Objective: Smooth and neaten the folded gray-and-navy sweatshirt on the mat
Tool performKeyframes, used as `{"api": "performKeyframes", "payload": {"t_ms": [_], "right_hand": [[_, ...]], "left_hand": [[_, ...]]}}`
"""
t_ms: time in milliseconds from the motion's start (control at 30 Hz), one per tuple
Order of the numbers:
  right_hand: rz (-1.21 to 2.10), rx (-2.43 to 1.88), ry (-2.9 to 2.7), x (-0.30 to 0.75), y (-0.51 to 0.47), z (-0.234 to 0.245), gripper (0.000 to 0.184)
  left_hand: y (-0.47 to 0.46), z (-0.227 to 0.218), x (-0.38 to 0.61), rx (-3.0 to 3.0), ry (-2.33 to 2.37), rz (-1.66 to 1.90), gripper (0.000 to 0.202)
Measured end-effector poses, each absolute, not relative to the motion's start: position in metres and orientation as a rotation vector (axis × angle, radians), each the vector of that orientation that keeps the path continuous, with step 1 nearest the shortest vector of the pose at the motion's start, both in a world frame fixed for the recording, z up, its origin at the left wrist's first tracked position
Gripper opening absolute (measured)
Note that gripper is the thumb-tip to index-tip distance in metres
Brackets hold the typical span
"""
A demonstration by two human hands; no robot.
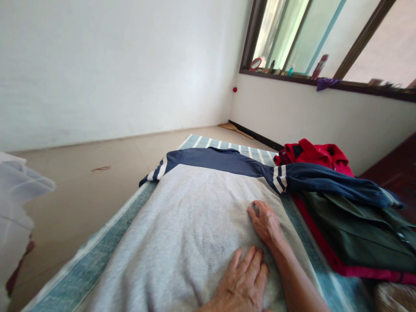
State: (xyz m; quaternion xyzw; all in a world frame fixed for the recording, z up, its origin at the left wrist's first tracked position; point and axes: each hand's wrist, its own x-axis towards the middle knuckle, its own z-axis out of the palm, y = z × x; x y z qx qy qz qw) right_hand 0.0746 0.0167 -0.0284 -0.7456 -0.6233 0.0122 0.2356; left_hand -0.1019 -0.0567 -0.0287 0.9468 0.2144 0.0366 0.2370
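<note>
The grey shirt [195,216] lies spread on the striped sheet [104,240] at six o'clock, its collar [224,150] towards twelve, one navy sleeve [318,180] reaching to three over green clothes [351,236]. At five o'clock the left hand [242,279] rests flat on it, fingers [248,258] slightly apart. Just beyond, the curled right hand [266,223] touches it; whether it pinches the shirt, I cannot tell.

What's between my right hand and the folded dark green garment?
The head view shows the grey shirt's side, then a strip of blue-green striped cloth, then a red fabric edge.
</note>
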Motion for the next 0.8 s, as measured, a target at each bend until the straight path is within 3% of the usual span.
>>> {"api": "performKeyframes", "payload": {"t_ms": [800], "right_hand": [[0.03, -2.055, -1.759, 0.074, 0.016, -0.025, 0.025]], "left_hand": [[-0.059, -0.008, -0.101, 2.498, 0.645, 0.013, 0.077]]}}
